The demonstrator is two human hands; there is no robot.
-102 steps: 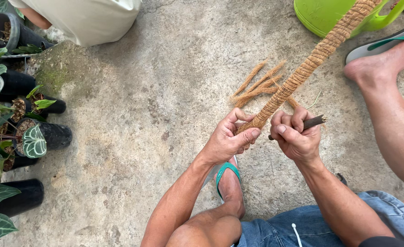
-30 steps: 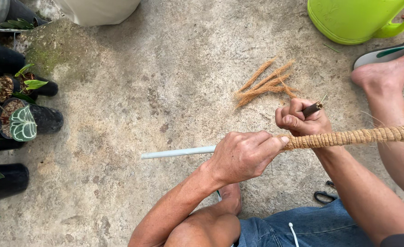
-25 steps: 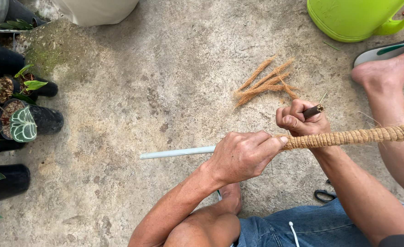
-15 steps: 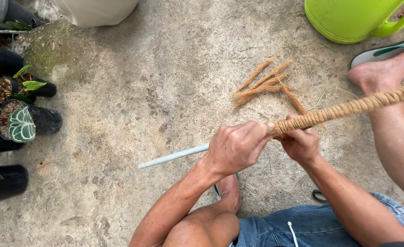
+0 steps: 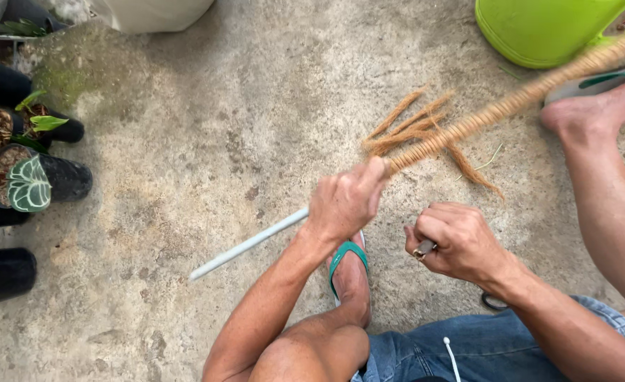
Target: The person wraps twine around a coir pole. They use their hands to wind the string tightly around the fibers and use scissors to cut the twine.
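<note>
Home garden yard: concrete ground (image 5: 185, 127), potted plants (image 5: 33, 180), watering can (image 5: 539, 28).

Soft, even daylight, faint shadows, sharp focus, slight wide-angle stretch at edges.

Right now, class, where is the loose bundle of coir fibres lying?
In the head view, the loose coir fibres lie on the concrete floor right of centre, just beyond the left hand and beside the rope-wrapped pole.

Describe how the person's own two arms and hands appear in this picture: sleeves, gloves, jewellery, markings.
Both the left hand and the right hand are bare, without gloves, rings or a watch. Both forearms are uncovered, with no sleeves in view. No markings show on them.
</note>
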